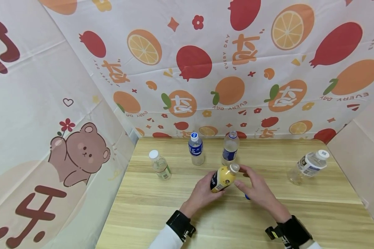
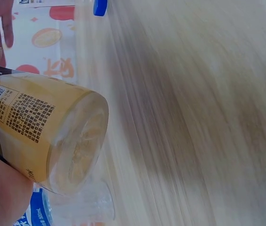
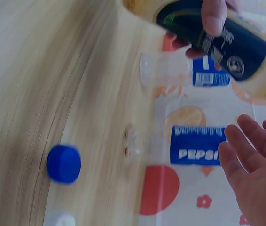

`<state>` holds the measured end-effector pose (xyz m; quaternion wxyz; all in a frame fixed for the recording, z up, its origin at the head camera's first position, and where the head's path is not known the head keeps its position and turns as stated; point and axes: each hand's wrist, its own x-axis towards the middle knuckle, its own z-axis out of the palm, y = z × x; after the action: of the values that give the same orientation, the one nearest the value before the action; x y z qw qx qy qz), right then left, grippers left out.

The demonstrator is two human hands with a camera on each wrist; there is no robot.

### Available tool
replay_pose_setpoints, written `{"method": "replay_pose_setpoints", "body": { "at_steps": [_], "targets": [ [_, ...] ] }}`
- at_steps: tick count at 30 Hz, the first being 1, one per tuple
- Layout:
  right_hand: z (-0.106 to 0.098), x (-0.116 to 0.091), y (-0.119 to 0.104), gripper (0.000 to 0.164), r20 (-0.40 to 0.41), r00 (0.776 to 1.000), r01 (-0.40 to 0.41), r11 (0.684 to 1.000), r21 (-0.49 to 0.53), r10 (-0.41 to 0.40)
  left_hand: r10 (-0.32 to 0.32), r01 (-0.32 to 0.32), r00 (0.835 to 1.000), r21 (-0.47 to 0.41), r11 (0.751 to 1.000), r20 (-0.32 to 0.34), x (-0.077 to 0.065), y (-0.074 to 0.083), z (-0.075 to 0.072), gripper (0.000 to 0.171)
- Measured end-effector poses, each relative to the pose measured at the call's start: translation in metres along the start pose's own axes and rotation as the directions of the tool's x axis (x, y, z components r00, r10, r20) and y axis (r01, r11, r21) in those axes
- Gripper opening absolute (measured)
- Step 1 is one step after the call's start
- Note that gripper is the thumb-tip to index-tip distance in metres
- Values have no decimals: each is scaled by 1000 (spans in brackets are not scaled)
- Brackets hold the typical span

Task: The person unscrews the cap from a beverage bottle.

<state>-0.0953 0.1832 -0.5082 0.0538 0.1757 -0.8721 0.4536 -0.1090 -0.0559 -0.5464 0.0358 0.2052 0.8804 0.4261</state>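
Observation:
My left hand (image 1: 202, 190) grips a yellow bottle (image 1: 226, 179) with a dark label round its body, tilted above the table with its pale cap (image 1: 234, 168) up and to the right. In the left wrist view the clear base of this bottle (image 2: 76, 141) faces the camera. My right hand (image 1: 258, 190) is beside the cap with its fingers extended; in the right wrist view its fingers (image 3: 246, 146) hold nothing. A loose blue cap (image 3: 63, 164) lies on the table near it, mostly hidden by the right hand in the head view.
Behind the hands stand a blue-labelled bottle (image 1: 195, 149) and a Pepsi bottle (image 1: 230, 152) with no cap on. A white-capped bottle (image 1: 160, 166) is at the left and another clear bottle (image 1: 308, 166) at the right. A printed cloth (image 1: 162, 86) rises behind the wooden table (image 1: 149, 214).

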Motion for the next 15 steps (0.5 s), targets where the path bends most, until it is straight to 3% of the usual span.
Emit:
{"method": "replay_pose_setpoints", "body": {
  "at_steps": [8, 15],
  "targets": [
    [15, 8, -9, 55, 18, 999, -42, 994, 98, 41, 49, -47, 999, 60, 997, -24, 2, 2, 5, 73],
    [19, 10, -10, 54, -8, 999, -33, 997, 75, 34, 42, -40, 999, 59, 997, -32, 3, 5, 4, 71]
  ]
}}
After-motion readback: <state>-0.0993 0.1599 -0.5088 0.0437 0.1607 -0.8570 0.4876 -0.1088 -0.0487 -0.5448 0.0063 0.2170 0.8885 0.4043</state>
